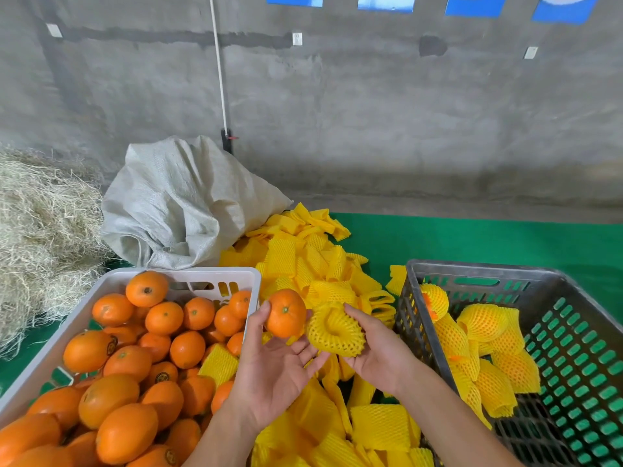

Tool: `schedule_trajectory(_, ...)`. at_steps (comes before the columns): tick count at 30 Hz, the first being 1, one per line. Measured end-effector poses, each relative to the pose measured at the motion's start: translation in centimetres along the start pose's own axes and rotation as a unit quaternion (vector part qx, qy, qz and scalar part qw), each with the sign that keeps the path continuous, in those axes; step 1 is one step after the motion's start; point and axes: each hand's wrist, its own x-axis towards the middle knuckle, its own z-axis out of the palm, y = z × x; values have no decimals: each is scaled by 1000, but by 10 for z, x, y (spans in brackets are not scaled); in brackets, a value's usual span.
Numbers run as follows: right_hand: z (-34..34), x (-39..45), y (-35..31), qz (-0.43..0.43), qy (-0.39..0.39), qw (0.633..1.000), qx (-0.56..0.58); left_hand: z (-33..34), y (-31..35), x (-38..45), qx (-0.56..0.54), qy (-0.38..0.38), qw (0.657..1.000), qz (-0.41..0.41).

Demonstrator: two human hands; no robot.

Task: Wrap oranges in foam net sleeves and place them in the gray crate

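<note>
Gray plastic crate with slotted walls sits on the right, and it's got a handful of oranges already bundled in yellow foam net, the wrapped oranges piled toward its left side, green showing through the slots. On the left there's a white crate heaped with bare oranges, plus one stray yellow sleeve lying on top of the fruit near its right edge. A few of those oranges carry small round dark stickers, but the print is too small to read.

Between the two crates, a big loose pile of yellow foam net sleeves spreads over the green counter, running from the back down to the near edge.

The person's left hand is palm up, fingertips holding a single orange just beside the white crate's right corner. The right hand pinches one foam net sleeve with its mouth spread open, right next to the orange, nearly touching it. The orange isn't inside the sleeve yet.

Behind all that, a crumpled woven sack slumps against a concrete wall, a heap of straw sits at far left, and blue posters hang along the top edge, cut off so nothing reads.
</note>
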Motion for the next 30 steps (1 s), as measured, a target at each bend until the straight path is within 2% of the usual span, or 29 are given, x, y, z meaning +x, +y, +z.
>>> schedule_trajectory(4, 1, -4, 2, -7, 3, 999, -33, -1, -1, -1, 31, -18, 999, -2)
schedule_trajectory(7, 1, -4, 1, -48, -26, 997, -59, 1, -4, 0, 114, 14, 993, 32)
schedule_trajectory(10, 1, -3, 3, -102, -18, 991, -84, 4, -12, 3, 223, 42, 969, 97)
schedule_trajectory(13, 2, -2, 9, -124, -6, 986, -109, 6, -19, 4, 293, 39, 946, 135)
schedule_trajectory(17, -1, 0, 11, -154, 11, 972, -175, 3, -22, 4, 339, 50, 927, 154)
schedule_trajectory(21, 0, -8, 9, -150, -50, 968, -195, -1, -20, 7, 330, 59, 930, 149)
schedule_trajectory(23, 6, -10, 19, -141, -71, 977, -145, -3, -23, 10, 373, 110, 899, 199)
schedule_trajectory(24, 10, -9, 29, -140, -54, 981, -123, -5, -28, 12, 407, 139, 874, 225)
schedule_trajectory(26, 15, 0, 51, -164, 46, 968, -185, -8, -42, 16, 467, 188, 824, 259)
schedule_trajectory(28, 16, 7, 58, -208, 104, 916, -327, -16, -51, 21, 568, 224, 744, 272)
schedule_trajectory(29, 14, 10, 53, -224, 99, 878, -411, -20, -49, 22, 606, 233, 711, 271)
schedule_trajectory(30, 9, 13, 46, -226, 85, 834, -496, -23, -43, 22, 621, 243, 695, 268)
